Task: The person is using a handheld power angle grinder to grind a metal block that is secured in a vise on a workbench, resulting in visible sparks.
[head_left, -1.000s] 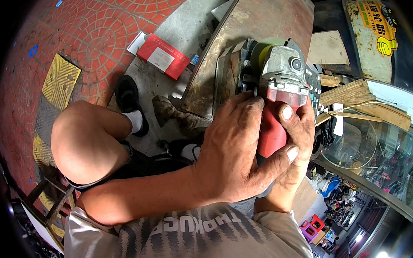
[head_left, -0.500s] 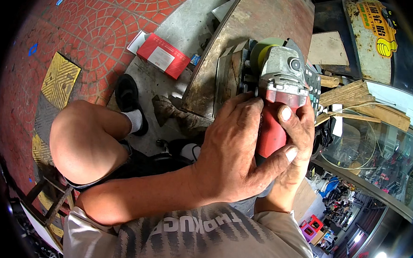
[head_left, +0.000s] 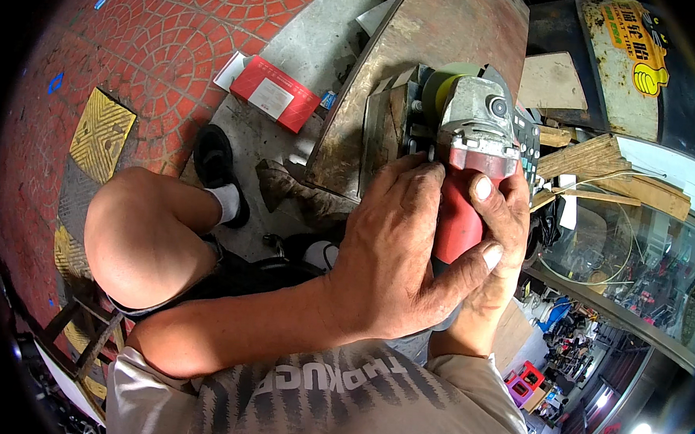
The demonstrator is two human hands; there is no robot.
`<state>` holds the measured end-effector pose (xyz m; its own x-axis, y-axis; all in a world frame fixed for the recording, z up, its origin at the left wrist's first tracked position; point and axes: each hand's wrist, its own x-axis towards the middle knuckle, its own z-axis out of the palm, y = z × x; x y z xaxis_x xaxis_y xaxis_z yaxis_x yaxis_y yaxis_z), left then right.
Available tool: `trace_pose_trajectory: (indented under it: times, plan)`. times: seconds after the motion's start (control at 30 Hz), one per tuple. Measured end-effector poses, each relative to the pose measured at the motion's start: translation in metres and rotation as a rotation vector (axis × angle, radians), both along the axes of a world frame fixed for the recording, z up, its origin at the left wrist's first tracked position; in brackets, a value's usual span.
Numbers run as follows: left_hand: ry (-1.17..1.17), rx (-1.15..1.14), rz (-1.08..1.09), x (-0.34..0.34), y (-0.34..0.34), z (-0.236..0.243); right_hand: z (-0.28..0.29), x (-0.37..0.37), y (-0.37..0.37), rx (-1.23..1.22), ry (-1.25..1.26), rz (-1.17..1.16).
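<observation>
My left hand [head_left: 385, 258] lies across the back of a red angle grinder [head_left: 459, 215], fingers closed along its left side and thumb over the handle. My right hand [head_left: 496, 233] grips the same grinder from the right, thumb on the red body. The grinder's scuffed silver head [head_left: 479, 110] points away from me. Its greenish-yellow disc [head_left: 440, 92] is at a dark metal block or fixture [head_left: 391, 125] on a worn brown board [head_left: 452, 26]; whether they touch, I cannot tell. Part of a dark perforated piece [head_left: 528, 148] shows right of the head.
A red box [head_left: 290, 112] lies on concrete at left. My left knee [head_left: 142, 238] and foot [head_left: 221, 163] are beside the work. Wood scraps [head_left: 578, 158], a glass panel [head_left: 621, 247] and a rusty panel with a sticker [head_left: 607, 65] are at right. A metal ladder-like frame [head_left: 67, 324] stands lower left.
</observation>
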<state>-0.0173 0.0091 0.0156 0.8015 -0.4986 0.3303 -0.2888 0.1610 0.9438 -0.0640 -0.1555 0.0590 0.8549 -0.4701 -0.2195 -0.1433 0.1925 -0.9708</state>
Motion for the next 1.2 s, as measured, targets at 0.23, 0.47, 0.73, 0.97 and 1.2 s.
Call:
trace_pose_trajectory:
  times: [0.23, 0.47, 0.73, 0.97, 1.2]
  plan:
    - [-0.01, -0.01, 0.01, 0.001, 0.0, -0.002, 0.0, 0.002, 0.003, 0.004, -0.012, -0.004]
    - [0.01, -0.033, 0.013, 0.001, 0.002, -0.003, 0.001, 0.005, 0.006, -0.012, -0.029, 0.017]
    - [0.005, -0.016, 0.015, 0.0, 0.0, 0.001, 0.001, 0.002, 0.008, 0.026, -0.049, -0.01]
    - [-0.009, -0.01, 0.01, 0.001, 0.0, -0.001, 0.003, 0.005, 0.009, 0.031, -0.031, -0.02]
    - [0.001, -0.002, 0.011, 0.0, 0.001, -0.002, 0.001, 0.003, 0.006, 0.012, -0.027, -0.007]
